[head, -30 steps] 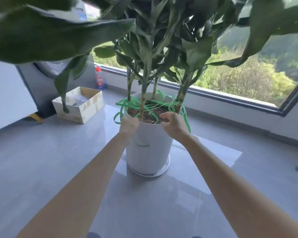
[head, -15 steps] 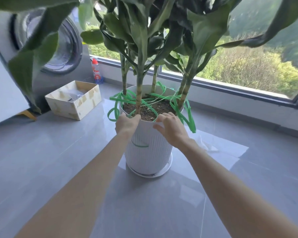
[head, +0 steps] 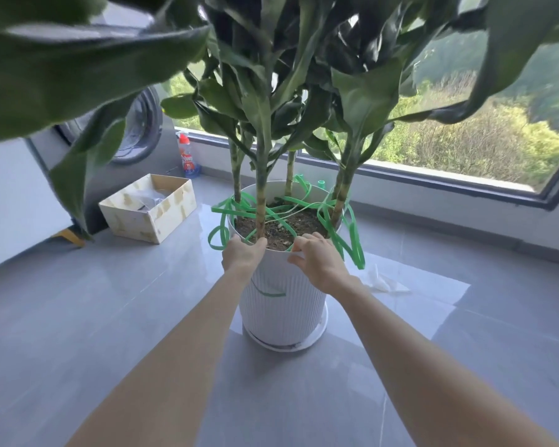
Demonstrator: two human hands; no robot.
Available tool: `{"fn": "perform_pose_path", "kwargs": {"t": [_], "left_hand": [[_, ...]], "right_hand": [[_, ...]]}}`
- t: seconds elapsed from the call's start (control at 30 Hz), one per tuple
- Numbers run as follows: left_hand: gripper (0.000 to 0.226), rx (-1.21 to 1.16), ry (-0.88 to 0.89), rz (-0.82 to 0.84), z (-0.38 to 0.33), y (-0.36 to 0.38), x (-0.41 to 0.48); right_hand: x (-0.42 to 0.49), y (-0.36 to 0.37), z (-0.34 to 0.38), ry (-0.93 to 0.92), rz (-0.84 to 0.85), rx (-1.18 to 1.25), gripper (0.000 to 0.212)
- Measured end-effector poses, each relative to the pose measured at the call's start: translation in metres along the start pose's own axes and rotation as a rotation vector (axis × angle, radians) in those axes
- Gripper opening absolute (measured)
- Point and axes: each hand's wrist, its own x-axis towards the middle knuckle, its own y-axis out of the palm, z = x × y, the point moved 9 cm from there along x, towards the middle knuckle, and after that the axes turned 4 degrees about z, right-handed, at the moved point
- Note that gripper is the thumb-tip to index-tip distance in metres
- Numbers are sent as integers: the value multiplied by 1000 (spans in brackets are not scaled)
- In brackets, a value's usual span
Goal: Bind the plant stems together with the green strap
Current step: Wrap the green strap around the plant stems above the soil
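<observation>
The left hand (head: 242,253) is curling closed at the near rim of the white ribbed plastic pot (head: 284,314), beside the front green plant stem (head: 261,195), and the right hand (head: 317,261) is curling its fingers over that rim, while the thin green plastic strap (head: 352,233) is lying looped across soil and rim, and I cannot tell whether either hand is pinching it.
</observation>
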Motion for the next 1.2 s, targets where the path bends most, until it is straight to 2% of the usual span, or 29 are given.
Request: {"fn": "perform_pose_path", "kwargs": {"t": [0.53,0.83,1.03,1.13,1.2], "left_hand": [[57,13,-41,103,14,-3,-72],[57,26,-76,161,21,-2,-86],[43,8,-120,354,20,-5,-100],[34,-22,-87,377,12,-13,-106],[40,-106,-69,382,4,-19,-111]], "right_hand": [[-62,0,5,78,158,35,19],[-74,-3,5,84,174,45,20],[-83,-14,1,45,214,230,27],[-87,-29,-3,52,175,331,25],[-89,-38,-6,48,140,352,24]]}}
